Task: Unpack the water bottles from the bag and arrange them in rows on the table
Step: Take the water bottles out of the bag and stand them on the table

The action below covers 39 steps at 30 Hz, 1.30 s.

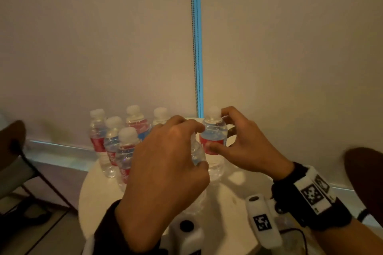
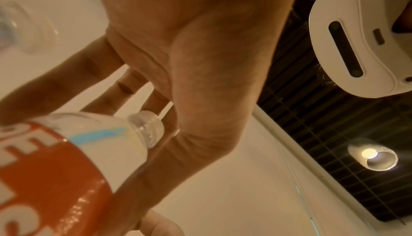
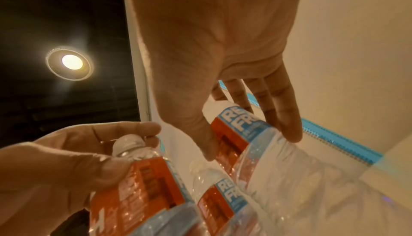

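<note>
Left edge of my head view: a dark chair (image 1: pixel 12 151), cut off by the frame and blurred. On the round white table (image 1: pixel 97 192) I count six standing bottles (image 1: pixel 113 143) in a cluster at the back left, all upright and capped; the right-hand ones are partly hidden behind my left hand (image 1: pixel 165 163), so their spacing is unclear. That hand's fingers are curled round a bottle (image 1: pixel 196 153), thumb on its near side; only a sliver of clear plastic shows from the head, but the left wrist view shows its red label. Just beside it, my right hand (image 1: pixel 246 147) pinches another upright bottle (image 1: pixel 214 136), thumb on the red label, fingers at the neck by the cap. Its base appears to rest on the table, not certain. No bag visible in any view.
</note>
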Each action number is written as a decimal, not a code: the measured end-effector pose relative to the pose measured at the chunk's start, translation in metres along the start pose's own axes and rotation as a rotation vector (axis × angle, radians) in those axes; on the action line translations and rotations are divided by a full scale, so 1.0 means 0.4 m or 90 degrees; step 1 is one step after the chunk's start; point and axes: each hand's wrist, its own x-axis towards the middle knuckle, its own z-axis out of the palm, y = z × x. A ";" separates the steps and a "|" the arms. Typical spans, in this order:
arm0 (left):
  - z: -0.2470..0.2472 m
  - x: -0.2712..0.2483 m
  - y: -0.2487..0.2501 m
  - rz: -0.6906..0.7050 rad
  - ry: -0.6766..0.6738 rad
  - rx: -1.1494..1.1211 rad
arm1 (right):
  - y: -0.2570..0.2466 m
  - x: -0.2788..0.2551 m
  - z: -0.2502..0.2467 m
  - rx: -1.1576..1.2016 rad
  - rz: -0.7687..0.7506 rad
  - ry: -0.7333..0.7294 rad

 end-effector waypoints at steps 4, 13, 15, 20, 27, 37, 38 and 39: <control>0.002 0.015 -0.040 -0.022 0.014 0.029 | -0.003 0.044 0.052 0.004 -0.002 -0.031; 0.011 0.039 -0.079 -0.014 -0.005 0.048 | 0.005 0.083 0.077 -0.017 0.030 -0.071; 0.012 0.041 -0.080 -0.019 -0.023 0.053 | 0.005 0.081 0.077 -0.019 0.034 -0.072; 0.002 0.031 -0.070 -0.035 -0.064 0.033 | -0.009 0.069 0.057 -0.050 0.069 -0.110; 0.004 -0.014 -0.007 0.075 0.016 0.043 | 0.012 -0.050 -0.102 -0.075 0.110 -0.013; 0.426 -0.115 0.273 0.306 -0.304 -0.357 | 0.337 -0.505 -0.266 -0.144 0.441 0.122; 0.501 -0.132 0.295 0.261 -0.369 -0.375 | 0.377 -0.556 -0.254 -0.150 0.487 0.113; 0.577 -0.150 0.315 0.226 -0.409 -0.389 | 0.414 -0.602 -0.239 -0.157 0.524 0.102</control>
